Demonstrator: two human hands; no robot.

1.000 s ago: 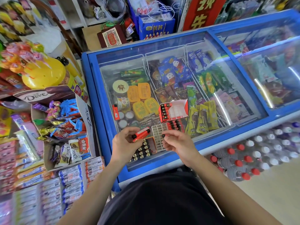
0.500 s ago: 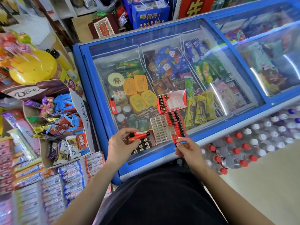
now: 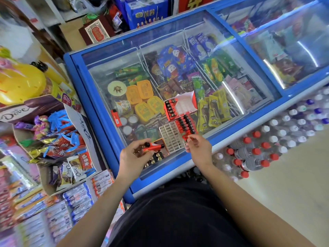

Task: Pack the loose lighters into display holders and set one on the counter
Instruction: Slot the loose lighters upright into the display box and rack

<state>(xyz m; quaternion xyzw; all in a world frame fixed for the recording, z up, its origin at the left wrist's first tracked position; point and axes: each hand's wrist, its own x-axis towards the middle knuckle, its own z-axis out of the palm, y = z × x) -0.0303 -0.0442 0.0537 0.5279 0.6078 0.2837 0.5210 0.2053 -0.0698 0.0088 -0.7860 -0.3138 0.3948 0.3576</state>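
My left hand (image 3: 132, 156) holds red lighters (image 3: 154, 146) above a small brown box of lighters (image 3: 157, 156) on the freezer's glass lid. My right hand (image 3: 197, 146) pinches the near end of a row of red lighters (image 3: 186, 124) lying on the glass. Between my hands lies a white plastic grid holder (image 3: 170, 135), its slots bare. Behind it stands an open red display box (image 3: 179, 107) with a row of lighters along its left side. One single red lighter (image 3: 116, 117) lies apart on the glass to the left.
The blue chest freezer (image 3: 99, 111) with sliding glass lids holds ice creams. A Dove chocolate carton (image 3: 46, 111) and candy displays crowd the left. Packs of bottled water (image 3: 258, 150) stand on the floor at the right.
My right hand moved down from the grid holder to the near end of the lighter row. My left hand kept its lighters and shifted little. The camera tilted slightly.
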